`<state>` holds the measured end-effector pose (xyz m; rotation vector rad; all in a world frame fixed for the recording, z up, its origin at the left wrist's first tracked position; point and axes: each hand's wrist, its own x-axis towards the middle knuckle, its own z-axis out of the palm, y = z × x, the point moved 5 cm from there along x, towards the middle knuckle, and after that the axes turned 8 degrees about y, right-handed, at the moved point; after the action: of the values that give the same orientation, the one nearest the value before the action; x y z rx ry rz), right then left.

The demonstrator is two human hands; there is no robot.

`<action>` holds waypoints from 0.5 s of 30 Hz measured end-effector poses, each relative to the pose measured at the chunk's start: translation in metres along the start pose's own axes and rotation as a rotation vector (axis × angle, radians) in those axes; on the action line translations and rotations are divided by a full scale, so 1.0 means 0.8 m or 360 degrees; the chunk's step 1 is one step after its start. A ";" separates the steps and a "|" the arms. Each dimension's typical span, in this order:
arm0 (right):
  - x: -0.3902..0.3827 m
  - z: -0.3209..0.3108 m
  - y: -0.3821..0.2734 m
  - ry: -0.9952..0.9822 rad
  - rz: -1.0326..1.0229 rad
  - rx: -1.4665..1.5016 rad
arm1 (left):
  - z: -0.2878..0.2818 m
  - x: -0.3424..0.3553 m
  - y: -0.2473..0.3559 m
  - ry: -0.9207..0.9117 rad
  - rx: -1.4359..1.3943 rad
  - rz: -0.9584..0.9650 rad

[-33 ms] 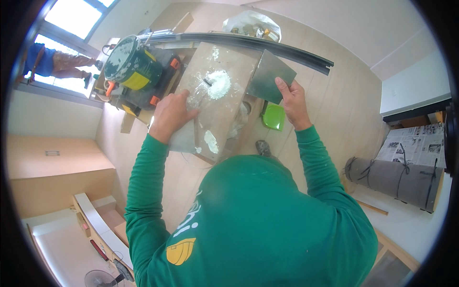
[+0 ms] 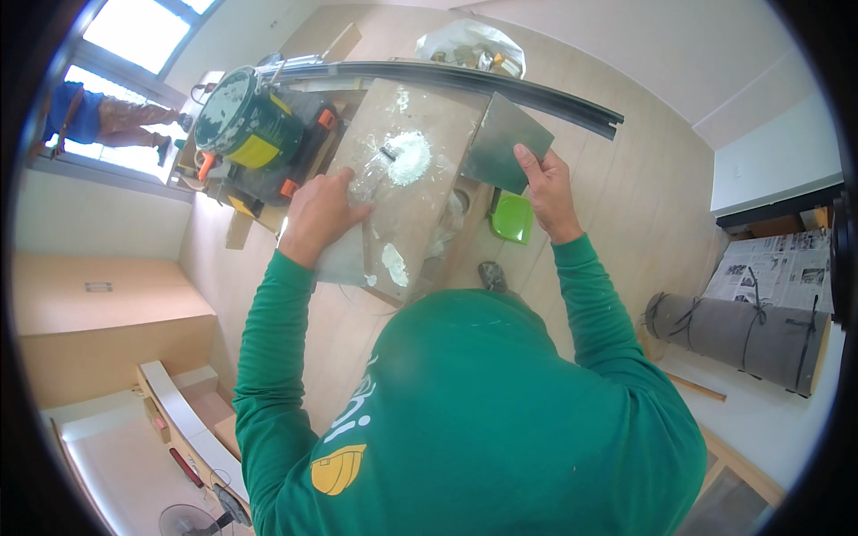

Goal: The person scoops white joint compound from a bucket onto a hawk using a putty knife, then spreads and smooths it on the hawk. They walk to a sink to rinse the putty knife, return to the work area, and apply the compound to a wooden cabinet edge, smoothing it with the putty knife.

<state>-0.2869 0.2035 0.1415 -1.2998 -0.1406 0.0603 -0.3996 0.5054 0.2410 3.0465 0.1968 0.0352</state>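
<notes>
- Nothing has visibly moved since the earlier frame: hands, board and sheet match it.
- Right hand (image 2: 542,183) holds a grey square sheet (image 2: 497,138) in a pinch at its right edge, thumb on top, fingers mostly hidden beneath.
- Left hand (image 2: 323,214) lies at the left edge of the board (image 2: 447,112), thumb apart from the fingers; cannot tell if the fingers grip anything.
- Sheet's place: at the board's right edge, its left side meeting that edge in this view; cannot tell if it rests there or is held just clear.
- Progress, by my reading: white material is already down on the board but not evened out, one main patch (image 2: 411,156) and separate smears. How much work is left, this view does not settle.
- Sheet's look: flat, dull grey, straight-sided; upper face seems clean, no white on it that I can make out.
- Board's look: tan, blotched, speckled white. A small dark stub (image 2: 387,154) lies at the main patch; a smaller white smear (image 2: 393,263) sits near the end closest to the person.
- Nearby: a dark green bucket (image 2: 237,116) left of the board; a bright green dustpan (image 2: 511,219) below the sheet.
</notes>
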 end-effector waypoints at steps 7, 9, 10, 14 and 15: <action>-0.010 -0.002 -0.001 -0.0009 0.0025 0.0007 | -0.001 -0.005 0.003 -0.0048 0.0027 -0.0008; -0.010 -0.004 0.001 -0.0010 0.0034 0.0005 | -0.001 -0.005 0.004 -0.0047 0.0038 -0.0007; -0.008 -0.005 0.002 -0.0011 0.0030 0.0007 | -0.001 -0.002 0.005 -0.0044 0.0048 -0.0005; -0.004 -0.007 0.004 -0.0007 0.0032 0.0053 | -0.005 0.003 0.009 -0.0030 0.0075 -0.0008; -0.005 -0.007 0.004 -0.0006 0.0033 0.0062 | -0.006 0.003 0.010 -0.0027 0.0079 -0.0010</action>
<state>-0.2899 0.1986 0.1367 -1.2623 -0.1286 0.0833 -0.3964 0.4985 0.2463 3.0941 0.2094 0.0045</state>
